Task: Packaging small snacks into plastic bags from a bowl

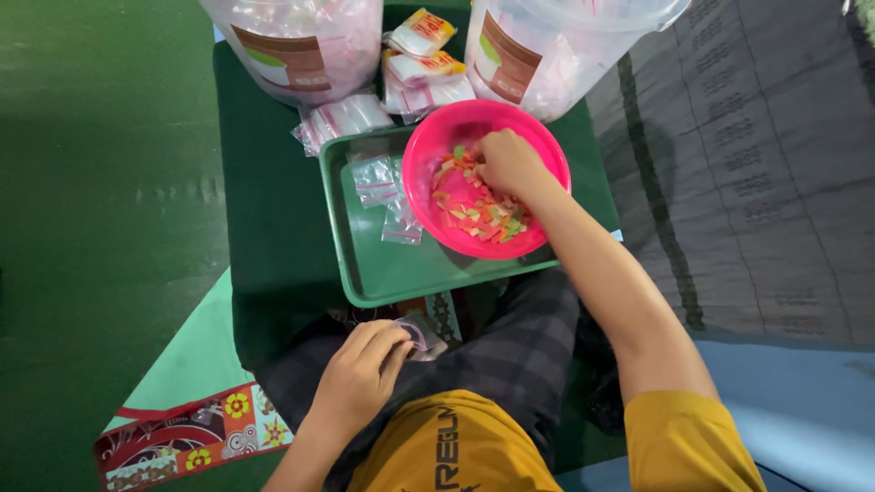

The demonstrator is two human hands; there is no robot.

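Green matting is lying under the green tray [365, 273], our landmark. Below the tray, our left hand [360, 378] is pinching a small clear bag [421, 335] on the lap. On the tray, our right hand [508, 162] is closing, fingers bunched, on coloured snack pieces [474, 217] in the pink bowl [428, 155]; we judge filling is in progress, and the bag mouth needs holding open.

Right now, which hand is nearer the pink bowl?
Right. The right hand is inside the pink bowl, its fingers among the coloured pieces. The left hand is down at the lap, holding a small clear bag.
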